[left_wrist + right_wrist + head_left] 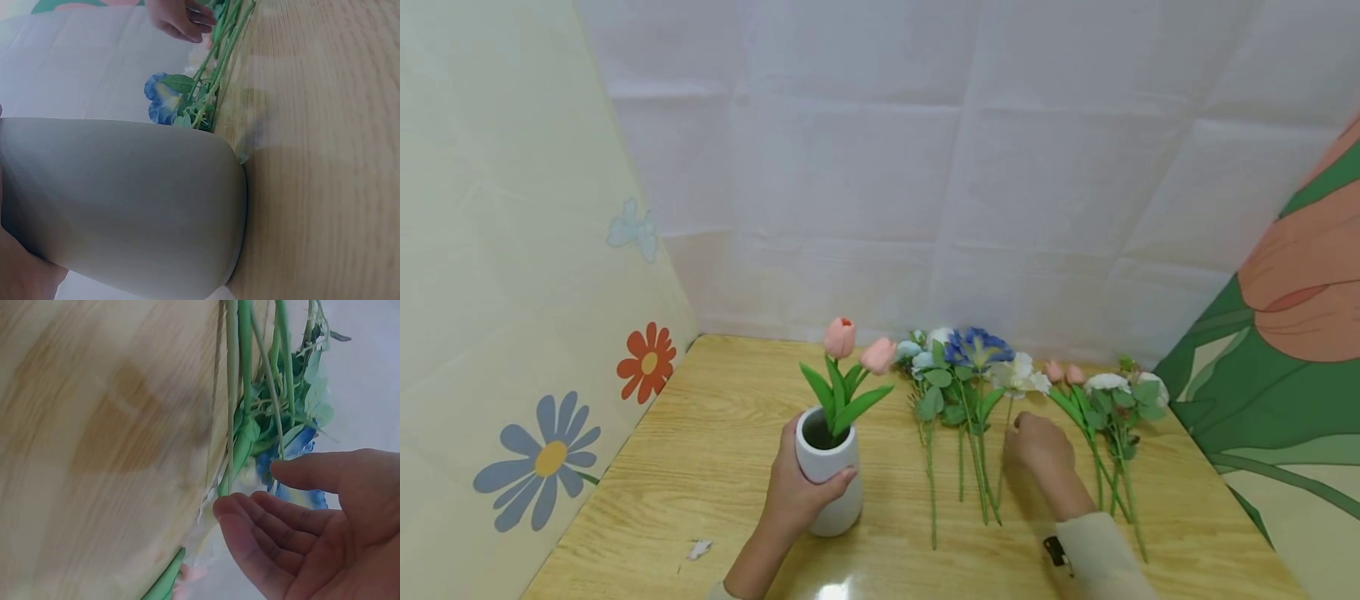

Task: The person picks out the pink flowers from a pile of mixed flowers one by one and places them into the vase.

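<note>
My left hand (797, 492) grips a white vase (841, 515) that stands upright on the table, thumb across its front. Two pink tulips (839, 339) with green leaves rise from the vase's mouth. My right hand (1041, 450) is beside the stem of a white flower (1018, 377), right of a blue flower (976, 348). In the right wrist view, thin green stems (230, 412) run down to the thumb and fingertips of the right hand (294, 531); thumb and fingers stand apart. The left wrist view shows the vase (125, 200) large and close.
Left of the right hand lie light-blue flowers (910, 350) with leafy stems; to its right are pink tulips (1054, 372) and white flowers (1107, 382). A white scrap (699, 549) lies on the wooden table (730, 417). A pale cloth (850, 167) hangs behind. A small black object (1056, 551) is by the right sleeve.
</note>
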### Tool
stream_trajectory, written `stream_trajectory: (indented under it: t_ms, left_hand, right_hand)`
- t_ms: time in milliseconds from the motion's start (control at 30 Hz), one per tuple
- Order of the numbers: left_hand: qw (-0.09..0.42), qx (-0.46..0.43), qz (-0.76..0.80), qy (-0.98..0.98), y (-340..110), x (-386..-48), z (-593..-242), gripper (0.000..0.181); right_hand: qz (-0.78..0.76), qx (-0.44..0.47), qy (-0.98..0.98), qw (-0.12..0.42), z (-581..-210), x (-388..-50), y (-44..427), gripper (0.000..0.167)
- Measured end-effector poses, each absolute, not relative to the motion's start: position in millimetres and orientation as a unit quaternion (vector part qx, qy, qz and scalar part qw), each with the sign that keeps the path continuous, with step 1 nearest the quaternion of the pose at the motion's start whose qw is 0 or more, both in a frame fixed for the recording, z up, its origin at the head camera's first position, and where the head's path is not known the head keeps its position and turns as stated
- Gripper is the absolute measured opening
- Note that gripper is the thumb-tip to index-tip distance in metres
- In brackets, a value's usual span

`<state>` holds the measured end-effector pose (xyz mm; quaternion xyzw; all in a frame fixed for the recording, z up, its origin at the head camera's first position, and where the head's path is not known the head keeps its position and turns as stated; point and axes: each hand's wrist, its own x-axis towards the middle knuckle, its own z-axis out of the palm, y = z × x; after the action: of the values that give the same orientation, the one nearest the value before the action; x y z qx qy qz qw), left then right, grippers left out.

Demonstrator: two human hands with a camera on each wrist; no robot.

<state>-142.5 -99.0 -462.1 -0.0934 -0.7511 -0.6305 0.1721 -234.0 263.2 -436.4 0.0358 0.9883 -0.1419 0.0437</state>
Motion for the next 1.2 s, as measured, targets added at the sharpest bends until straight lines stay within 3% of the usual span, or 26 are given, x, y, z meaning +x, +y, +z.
stream_trajectory:
  t_ms: [567,867,1200]
  left_hand:
    - [0.167,-0.085,-0.64,-0.745,-98.7,-143.7,-463.0,0.092]
    - [0.171,-0.09,-0.638,-0.746,-98.6,-143.0,-463.1,0.09]
    - [0.17,-0.093,-0.634,-0.749,-98.6,-143.5,-463.3,0.089]
  right_hand:
    - [-0.145,0.032,0.987,0.06,-433.0,-225.6,300.3,0.038]
    - [-0.155,0.046,0.985,0.056,-434.3,-221.2,322.7,0.021]
    - [-0.149,0.089,0.98,0.093,-435.1,-225.9,340.8,0.031]
